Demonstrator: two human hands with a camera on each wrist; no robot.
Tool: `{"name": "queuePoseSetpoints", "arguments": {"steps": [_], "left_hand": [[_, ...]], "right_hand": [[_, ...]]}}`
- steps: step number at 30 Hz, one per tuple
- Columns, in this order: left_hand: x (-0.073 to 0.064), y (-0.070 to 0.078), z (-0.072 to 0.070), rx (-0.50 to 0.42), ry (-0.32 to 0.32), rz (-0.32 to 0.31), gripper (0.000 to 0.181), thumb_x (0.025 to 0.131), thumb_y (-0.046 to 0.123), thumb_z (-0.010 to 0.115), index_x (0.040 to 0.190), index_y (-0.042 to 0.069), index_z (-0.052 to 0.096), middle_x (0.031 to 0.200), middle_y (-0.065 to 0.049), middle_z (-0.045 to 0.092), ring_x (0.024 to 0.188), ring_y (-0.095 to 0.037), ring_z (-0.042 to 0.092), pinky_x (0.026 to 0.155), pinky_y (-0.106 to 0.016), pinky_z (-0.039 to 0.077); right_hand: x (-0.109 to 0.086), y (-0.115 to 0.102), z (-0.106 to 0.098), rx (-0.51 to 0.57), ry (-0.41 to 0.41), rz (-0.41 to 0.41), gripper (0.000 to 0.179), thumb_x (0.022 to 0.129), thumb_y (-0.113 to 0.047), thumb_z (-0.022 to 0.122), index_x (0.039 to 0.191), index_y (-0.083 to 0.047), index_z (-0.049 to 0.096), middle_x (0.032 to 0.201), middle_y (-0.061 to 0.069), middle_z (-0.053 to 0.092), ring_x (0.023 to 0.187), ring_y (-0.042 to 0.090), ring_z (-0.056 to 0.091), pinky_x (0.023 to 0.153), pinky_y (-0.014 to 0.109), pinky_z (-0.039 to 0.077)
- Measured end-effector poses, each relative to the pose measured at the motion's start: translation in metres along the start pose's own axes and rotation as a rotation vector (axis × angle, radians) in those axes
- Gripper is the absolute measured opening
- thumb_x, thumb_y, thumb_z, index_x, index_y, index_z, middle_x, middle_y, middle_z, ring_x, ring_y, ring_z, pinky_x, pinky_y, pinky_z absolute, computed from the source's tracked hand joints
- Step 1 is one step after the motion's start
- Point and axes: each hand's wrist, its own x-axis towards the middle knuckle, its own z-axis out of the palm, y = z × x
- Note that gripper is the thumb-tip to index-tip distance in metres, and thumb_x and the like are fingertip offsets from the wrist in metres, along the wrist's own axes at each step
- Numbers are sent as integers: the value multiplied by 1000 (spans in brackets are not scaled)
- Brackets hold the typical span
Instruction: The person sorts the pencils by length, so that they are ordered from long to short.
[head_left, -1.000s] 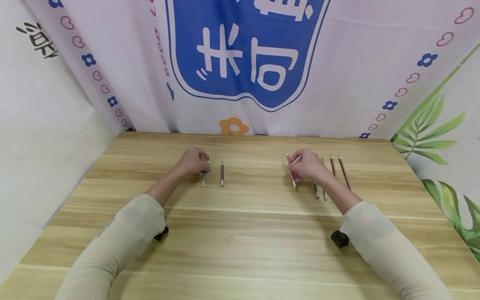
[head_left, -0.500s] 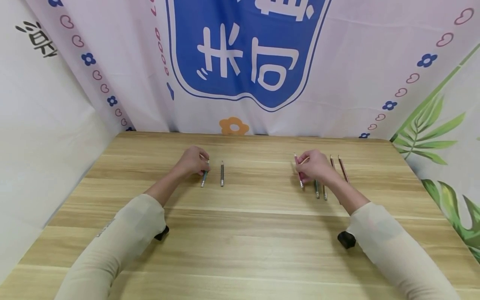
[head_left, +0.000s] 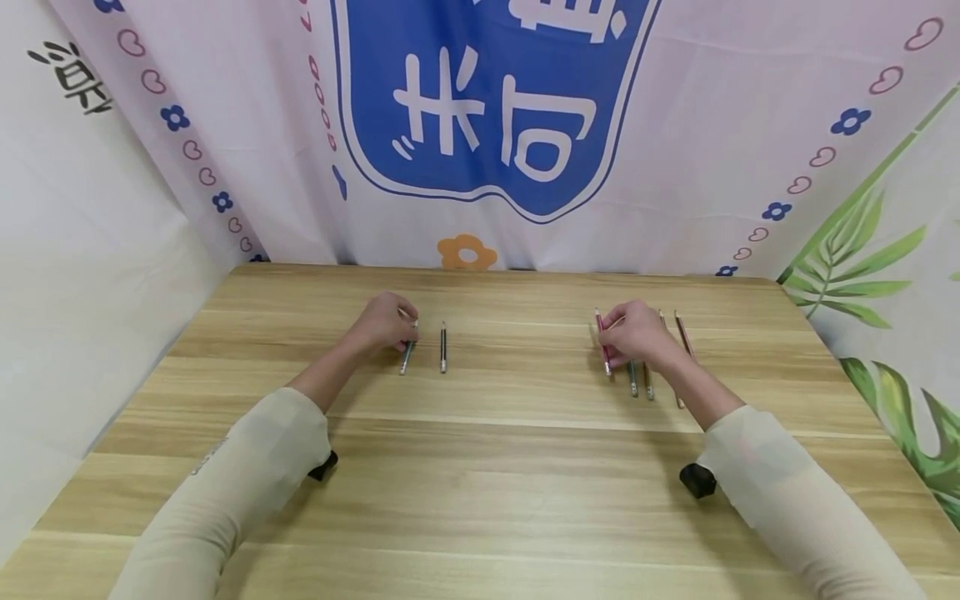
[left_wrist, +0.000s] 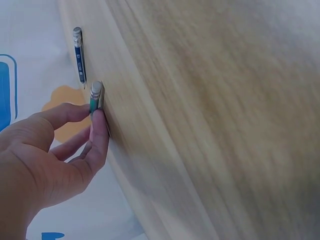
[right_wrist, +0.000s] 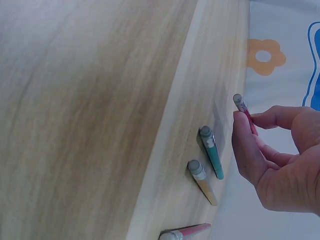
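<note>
My left hand [head_left: 386, 322] pinches a teal pencil [head_left: 406, 360] between thumb and fingers at the left of the table. Just right of it lies a dark blue pencil [head_left: 443, 347], which also shows in the left wrist view. On the other side, my right hand [head_left: 634, 335] pinches a pink-red pencil [head_left: 603, 343], its eraser end toward me. Close beside that hand lie a green pencil [right_wrist: 212, 152] and a yellow-gold pencil [right_wrist: 203, 184], partly covered by the hand in the head view. Farther right, a dark red pencil [head_left: 683, 332] passes behind the forearm.
The wooden table [head_left: 480, 492] fills the lower view. A printed curtain [head_left: 697, 125] hangs along its back edge, with a white wall [head_left: 90, 275] at left. Black wrist devices [head_left: 698, 481] sit under both sleeves. Another reddish pencil tip [head_left: 662, 317] shows behind the right hand.
My right hand has moved right with the pink-red pencil, closer to the green and yellow-gold pencils. The left hand and its teal pencil have stayed in place.
</note>
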Motion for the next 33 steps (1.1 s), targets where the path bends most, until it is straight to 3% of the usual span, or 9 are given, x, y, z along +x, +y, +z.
{"name": "queuePoseSetpoints", "arguments": {"steps": [19,33], "left_hand": [[4,1,0,-78,-31,-31,42,88,-11,68,129,-14,59,103,-20,65,72,-18,66,70,-29,65],[1,9,1,-108,-22,14,39,88,-12,66,126,-15,61,99,-16,63,79,-20,64,72,-27,65]], "right_hand": [[-2,5,-3,13,-7,2,34,95,6,64,124,17,52,92,23,71,65,15,69,64,30,66],[1,9,-2,-44,-23,17,28,94,6,65,118,14,53,82,18,69,61,15,68,62,28,66]]}}
